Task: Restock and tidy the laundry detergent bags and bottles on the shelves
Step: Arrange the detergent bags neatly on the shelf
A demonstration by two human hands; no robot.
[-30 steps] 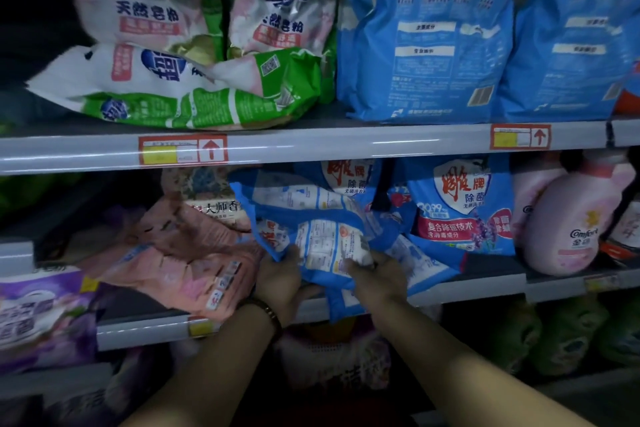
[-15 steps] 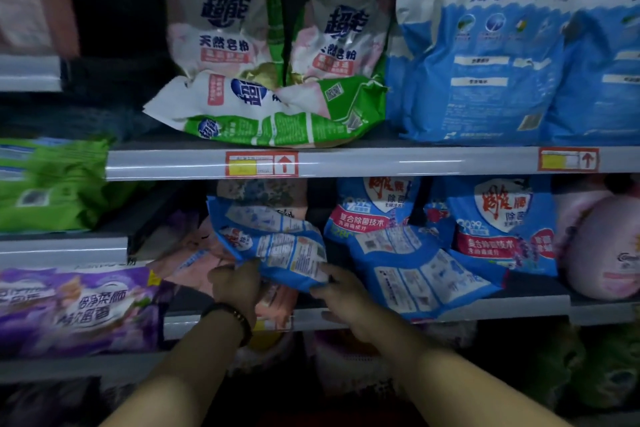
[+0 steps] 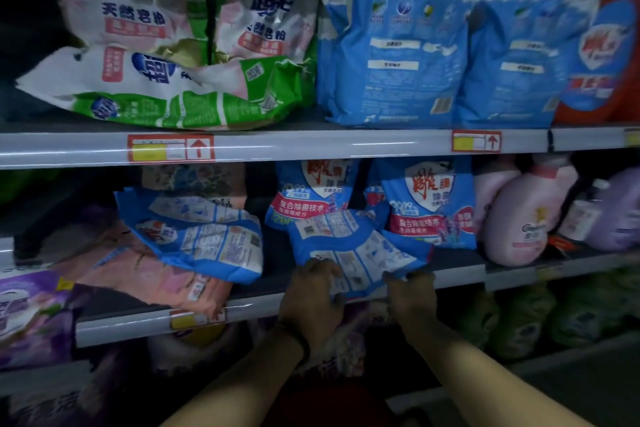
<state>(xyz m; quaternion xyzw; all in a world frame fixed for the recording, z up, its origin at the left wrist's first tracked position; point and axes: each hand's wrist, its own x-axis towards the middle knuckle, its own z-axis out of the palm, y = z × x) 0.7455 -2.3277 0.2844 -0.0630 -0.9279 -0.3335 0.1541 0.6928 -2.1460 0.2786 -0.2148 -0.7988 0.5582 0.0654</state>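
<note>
Dim shop shelving fills the view, and both hands are working at the middle shelf [image 3: 457, 263]. Left hand [image 3: 311, 291] grips the near edge of a blue detergent bag [image 3: 349, 246], fingers curled onto it; right hand [image 3: 412, 295] pinches the same edge at the other corner. That bag lies flat, poking out over the shelf lip, its far end against the upright blue bags [image 3: 429, 204] behind. Just left of it, another blue bag [image 3: 194, 236] sprawls on top of pink bags [image 3: 149, 274]. Off to the right stands a pink bottle [image 3: 516, 218]. Up on the top shelf [image 3: 311, 146], green-and-white bags [image 3: 166, 94] slump beside tall blue-and-white bags [image 3: 394, 55].
</note>
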